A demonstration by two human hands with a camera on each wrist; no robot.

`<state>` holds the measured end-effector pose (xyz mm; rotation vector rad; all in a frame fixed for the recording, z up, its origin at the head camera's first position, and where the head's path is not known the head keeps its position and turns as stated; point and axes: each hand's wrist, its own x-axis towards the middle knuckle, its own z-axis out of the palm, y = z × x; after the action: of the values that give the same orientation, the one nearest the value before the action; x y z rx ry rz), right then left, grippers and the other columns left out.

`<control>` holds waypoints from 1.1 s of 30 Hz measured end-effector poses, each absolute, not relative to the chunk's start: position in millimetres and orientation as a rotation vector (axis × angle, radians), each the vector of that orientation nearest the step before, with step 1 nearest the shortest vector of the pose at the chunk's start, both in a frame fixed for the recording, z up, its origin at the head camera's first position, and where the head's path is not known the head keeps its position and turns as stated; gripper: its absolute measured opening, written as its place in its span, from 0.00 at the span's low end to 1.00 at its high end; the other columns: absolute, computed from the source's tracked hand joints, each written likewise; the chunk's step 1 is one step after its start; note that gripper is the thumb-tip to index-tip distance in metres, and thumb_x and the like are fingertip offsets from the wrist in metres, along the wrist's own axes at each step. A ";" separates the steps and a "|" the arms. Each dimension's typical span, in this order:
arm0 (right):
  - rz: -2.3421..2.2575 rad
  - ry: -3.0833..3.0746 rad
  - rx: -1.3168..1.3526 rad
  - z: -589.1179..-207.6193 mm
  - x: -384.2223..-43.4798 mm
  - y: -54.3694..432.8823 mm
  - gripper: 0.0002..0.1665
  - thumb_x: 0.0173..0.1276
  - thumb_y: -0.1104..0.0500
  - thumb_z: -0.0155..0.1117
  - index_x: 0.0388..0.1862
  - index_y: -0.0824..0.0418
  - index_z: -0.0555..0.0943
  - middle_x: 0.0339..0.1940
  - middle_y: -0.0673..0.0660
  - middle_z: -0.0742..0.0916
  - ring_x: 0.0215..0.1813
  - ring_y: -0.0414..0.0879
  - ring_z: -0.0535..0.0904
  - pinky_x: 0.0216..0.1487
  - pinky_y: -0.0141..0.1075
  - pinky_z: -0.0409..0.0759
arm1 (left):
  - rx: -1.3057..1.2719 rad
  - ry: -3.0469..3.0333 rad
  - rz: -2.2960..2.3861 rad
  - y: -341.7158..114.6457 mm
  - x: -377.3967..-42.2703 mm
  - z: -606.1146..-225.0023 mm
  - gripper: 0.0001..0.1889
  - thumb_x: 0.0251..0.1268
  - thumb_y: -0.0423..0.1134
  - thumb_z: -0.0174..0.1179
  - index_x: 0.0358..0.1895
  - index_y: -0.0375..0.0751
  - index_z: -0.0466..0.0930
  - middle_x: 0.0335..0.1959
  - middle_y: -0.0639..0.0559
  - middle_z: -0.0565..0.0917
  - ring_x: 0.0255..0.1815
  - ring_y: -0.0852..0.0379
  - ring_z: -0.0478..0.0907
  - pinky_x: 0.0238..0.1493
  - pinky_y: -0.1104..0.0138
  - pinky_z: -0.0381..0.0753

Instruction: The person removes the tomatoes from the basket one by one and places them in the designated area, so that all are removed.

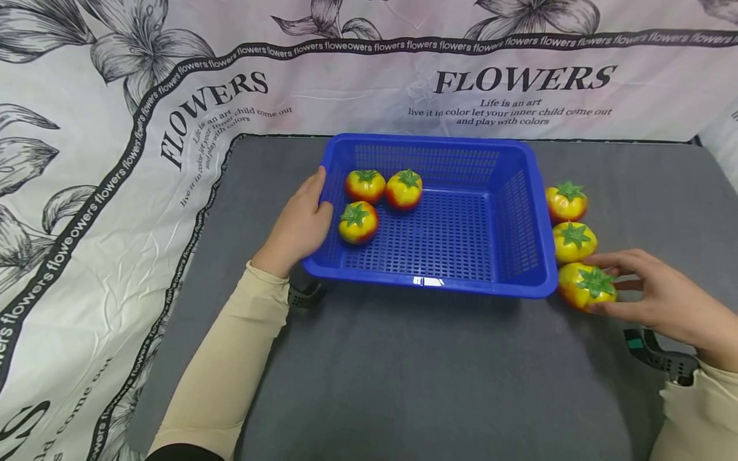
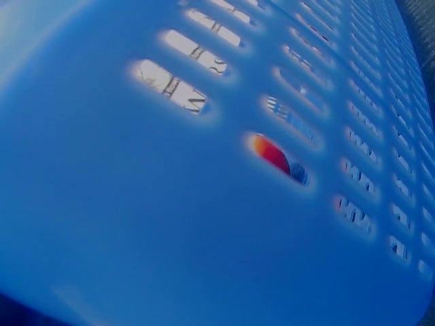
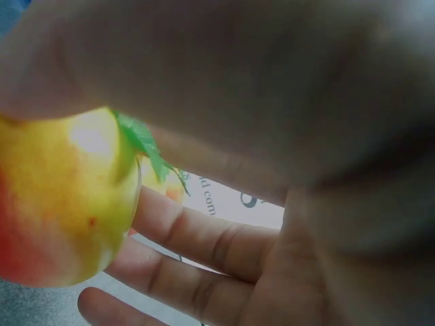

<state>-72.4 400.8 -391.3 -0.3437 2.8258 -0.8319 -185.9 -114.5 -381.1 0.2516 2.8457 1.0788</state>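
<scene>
A gray tabletop (image 1: 403,371) spreads across the lower frame, a flower-printed sheet (image 1: 357,83) along the top and left. At centre sits a blue basket (image 1: 375,274). The left hand (image 1: 296,224) grips its left rim; the right hand (image 1: 660,291) — thumb and fingertips clamped on the lowest tomato (image 1: 578,291) — is at right, beside two other tomatoes (image 1: 567,250). Three more tomatoes (image 1: 359,229) lie in the basket's left part.

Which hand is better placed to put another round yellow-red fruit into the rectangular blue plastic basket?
Likely the right hand: it has the front fruit between thumb and fingers, beside the basket, while the left hand holds the opposite side.
</scene>
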 end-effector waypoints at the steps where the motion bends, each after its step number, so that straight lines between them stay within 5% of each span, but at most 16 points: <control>1: -0.835 2.827 -0.352 -391.7 -72.6 400.6 0.37 0.55 0.70 0.81 0.65 0.73 0.78 0.56 0.69 0.78 0.47 0.17 0.61 0.42 0.10 0.67 | 0.252 2.848 1.080 -114.7 -186.0 -381.0 0.35 0.80 0.39 0.43 0.86 0.38 0.47 0.86 0.43 0.55 0.85 0.45 0.54 0.84 0.50 0.53; 17: -0.843 2.770 -0.339 -397.0 -78.4 400.2 0.40 0.57 0.67 0.82 0.68 0.72 0.76 0.59 0.71 0.78 0.50 0.17 0.61 0.43 0.11 0.67 | 0.245 2.850 1.087 -113.8 -186.1 -380.8 0.35 0.80 0.39 0.44 0.86 0.39 0.47 0.86 0.44 0.55 0.85 0.45 0.54 0.83 0.49 0.53; 24: -0.823 2.757 -0.300 -399.9 -80.6 401.3 0.41 0.59 0.63 0.83 0.69 0.71 0.75 0.61 0.71 0.77 0.55 0.31 0.68 0.43 0.12 0.67 | 0.237 2.848 1.084 -115.0 -186.1 -381.0 0.35 0.80 0.39 0.43 0.86 0.39 0.47 0.86 0.44 0.54 0.85 0.45 0.53 0.84 0.49 0.52; 29: -0.865 2.760 -0.286 -401.1 -80.1 404.2 0.41 0.58 0.61 0.84 0.68 0.71 0.75 0.61 0.71 0.77 0.49 0.19 0.63 0.43 0.11 0.67 | 0.239 2.845 1.084 -114.7 -186.5 -381.5 0.35 0.80 0.40 0.43 0.86 0.40 0.47 0.86 0.45 0.54 0.86 0.46 0.53 0.84 0.50 0.52; 33: -0.878 2.767 -0.255 -399.5 -79.4 402.8 0.40 0.60 0.60 0.83 0.68 0.71 0.75 0.61 0.71 0.77 0.49 0.19 0.64 0.43 0.10 0.67 | 0.243 2.848 1.086 -115.1 -187.7 -382.6 0.35 0.80 0.39 0.43 0.86 0.40 0.47 0.86 0.44 0.54 0.86 0.46 0.53 0.84 0.50 0.52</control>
<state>-79.4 402.8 -399.5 -0.2553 2.7671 -0.8784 -187.7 -115.1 -382.6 0.2425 2.8479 1.0861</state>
